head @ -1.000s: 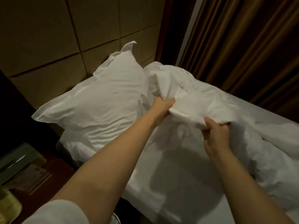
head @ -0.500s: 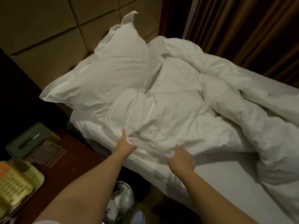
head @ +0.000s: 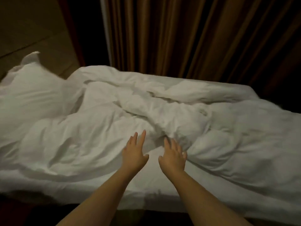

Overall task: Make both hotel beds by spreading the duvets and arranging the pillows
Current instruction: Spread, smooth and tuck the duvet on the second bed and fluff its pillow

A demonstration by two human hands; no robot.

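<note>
From my head camera, both my arms reach up from the bottom of the frame toward the middle. My left hand [head: 134, 154] is flat and released, its fingers straight and slightly spread, gripping nothing; the fingertips lie at the near edge of the duvet [head: 101, 132]. I cannot tell whether they press on the cloth or hover just above it. My right hand [head: 173, 158] is just beside it, also loose with straight fingers and holding nothing. Its outer side is against a rumpled bulge of the duvet, and its fingertips point into a dark fold there.

The duvet lies crumpled in thick white folds across the middle of the frame, from the left edge to the right. A strip of bare white sheet on the bed [head: 146, 191] shows below it, under my wrists. The pillow [head: 32, 95] sits at the middle left, propped against the panelled wall [head: 32, 26] in the upper left. Brown pleated curtains [head: 187, 38] fill the upper right behind the bed.
</note>
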